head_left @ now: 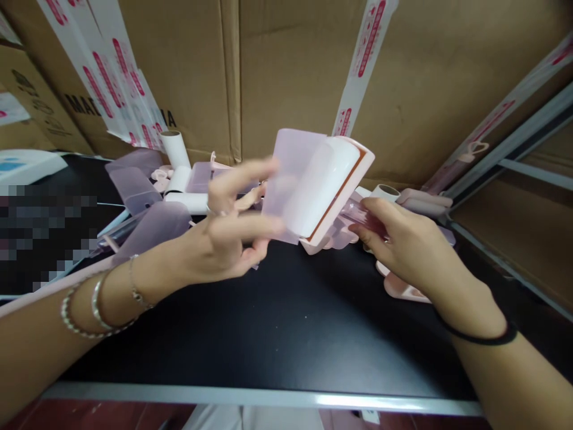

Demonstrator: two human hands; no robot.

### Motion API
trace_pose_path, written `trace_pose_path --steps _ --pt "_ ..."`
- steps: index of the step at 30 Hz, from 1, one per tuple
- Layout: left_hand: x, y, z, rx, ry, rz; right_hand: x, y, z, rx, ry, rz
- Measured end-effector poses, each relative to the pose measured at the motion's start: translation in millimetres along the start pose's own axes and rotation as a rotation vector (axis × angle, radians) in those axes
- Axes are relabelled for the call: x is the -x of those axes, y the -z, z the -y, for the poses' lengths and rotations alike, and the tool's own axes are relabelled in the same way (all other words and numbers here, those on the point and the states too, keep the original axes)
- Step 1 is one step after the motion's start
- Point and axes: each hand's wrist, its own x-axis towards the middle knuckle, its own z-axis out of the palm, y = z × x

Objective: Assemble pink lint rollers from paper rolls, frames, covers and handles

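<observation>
- Paper rolls [175,149] stand and lie on the black tabletop [286,340], beyond your left hand [224,233].
- Your left fingers spread, blurred, at the lilac cover [286,161]; whether they grip it, you cannot tell.
- Lint roller [324,190]: raised between your hands, its long roll slanting up rightward, your left hand nearer the cover.
- Your right hand [403,242] grasps its clear handle [356,213].

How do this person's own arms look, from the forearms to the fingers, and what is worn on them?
No sleeves or gloves show. The left forearm carries three silver-coloured pieces: a beaded-looking bracelet, a bangle and a thin chain bracelet. A ring circles one of the left fingers. The right wrist wears a thin black band.
</observation>
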Motion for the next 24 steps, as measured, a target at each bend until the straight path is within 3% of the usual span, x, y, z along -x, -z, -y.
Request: trace_pose_path --steps 3,7,10,12,16,21,24 --pt "-0.4 -8.8 -4.4 0.339 0.092 -0.140 0.5 -4.0 2.9 -0.007 0.041 -0.056" --pt "-5.4 -14.7 -8.1 0.633 0.473 -0.142 2.0 -6.0 14.4 0.014 0.180 -0.064" --pt "-6.1 -12.7 -6.8 0.733 0.544 -0.097 2.4 -2.8 18.6 0.062 0.242 -0.058" --pt "-6.1 -10.3 -7.8 0.698 0.511 -0.096 2.1 -0.4 17.1 0.080 0.243 -0.078" --pt "-7.1 -7.7 -13.8 0.454 0.398 -0.241 1.5 0.7 12.3 0.196 0.199 -0.063" --pt "-2.2 -10.8 -11.7 0.195 0.332 -0.116 2.0 -5.1 13.9 0.216 0.244 -0.076" --pt "0.6 -13.2 -8.0 0.128 0.325 -0.121 2.0 -7.6 13.9 0.216 0.248 -0.104"
